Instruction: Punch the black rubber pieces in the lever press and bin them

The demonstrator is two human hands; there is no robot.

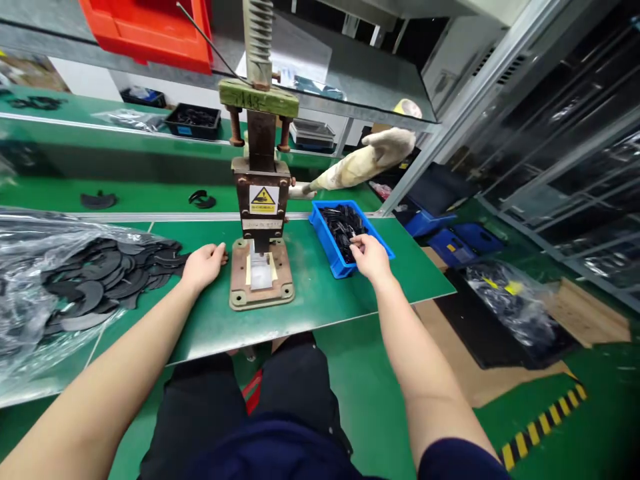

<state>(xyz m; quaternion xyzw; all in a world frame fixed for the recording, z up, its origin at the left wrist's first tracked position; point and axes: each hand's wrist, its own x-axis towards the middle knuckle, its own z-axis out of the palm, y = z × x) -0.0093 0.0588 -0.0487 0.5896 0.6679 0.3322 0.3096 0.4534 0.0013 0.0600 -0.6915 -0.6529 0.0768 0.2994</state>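
Two hands: both are out on the green bench (320,300), one on each side of the hand press (261,200).
Right hand (371,257): it reaches into the blue bin (336,261), fingers pinched together over the small black parts (343,227); whether a part is already clamped between the fingertips I cannot tell.
Left hand (203,265): it lies loosely curled and half open on the bench, its fingertips just beside the press base plate (261,283), holding nothing that shows.
Flat black pieces (110,273): they spill from a clear plastic bag (30,280) to the left of that hand.
Doing it well: take a single part from the bin rather than a cluster, and keep the left fingers off the plate under the ram.
Warning label (264,199): yellow triangle on the press body, facing the person.
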